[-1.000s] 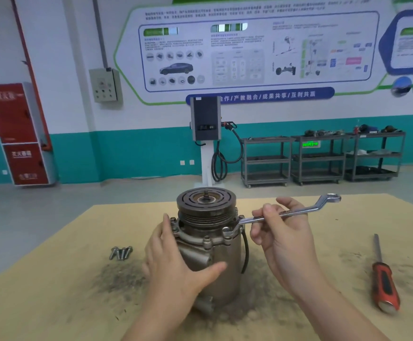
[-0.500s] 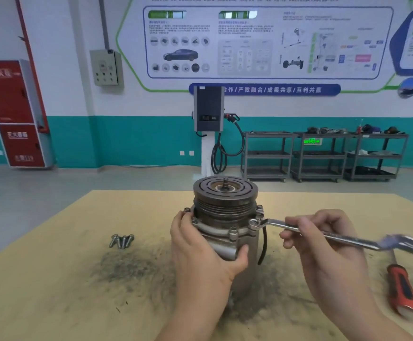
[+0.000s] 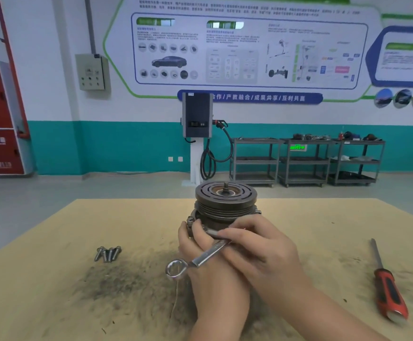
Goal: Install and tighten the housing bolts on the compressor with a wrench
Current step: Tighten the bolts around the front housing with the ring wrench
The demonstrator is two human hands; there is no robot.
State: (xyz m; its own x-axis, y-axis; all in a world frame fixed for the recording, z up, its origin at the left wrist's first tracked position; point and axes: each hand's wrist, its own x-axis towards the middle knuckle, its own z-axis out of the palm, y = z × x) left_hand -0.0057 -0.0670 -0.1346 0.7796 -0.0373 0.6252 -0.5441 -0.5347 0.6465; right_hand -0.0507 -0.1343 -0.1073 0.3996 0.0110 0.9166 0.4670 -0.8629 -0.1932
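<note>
Head view, the only view. At centre frame we see the compressor (image 3: 225,205) standing upright on the desk (image 3: 53,242), its grooved pulley face uppermost and its lower body hidden behind the two hands. The left hand (image 3: 201,257) wraps the near left side of the housing, fingers curled against it just below one visible housing bolt (image 3: 190,220) at the flange. The right hand (image 3: 257,244) crosses over the left and grips the shank of the wrench (image 3: 195,257), whose free ring end points to the lower left of the frame; the working end lies under the fingers, so we cannot tell whether it is seated on a bolt head. Four loose bolts (image 3: 108,253) lie together at left centre, well apart from the compressor, and we judge that part of the installing is yet to be done. A red-handled screwdriver (image 3: 386,286) lies at the lower right. We judge three risks. With the arms crossed, the wrench has little room to swing and its shank passes right over the left hand, so a slip off the bolt head could strike the knuckles. A ring only half seated could round the bolt. The tall housing, steadied by one hand alone on a gritty desk, could turn or tip under the pull.
</note>
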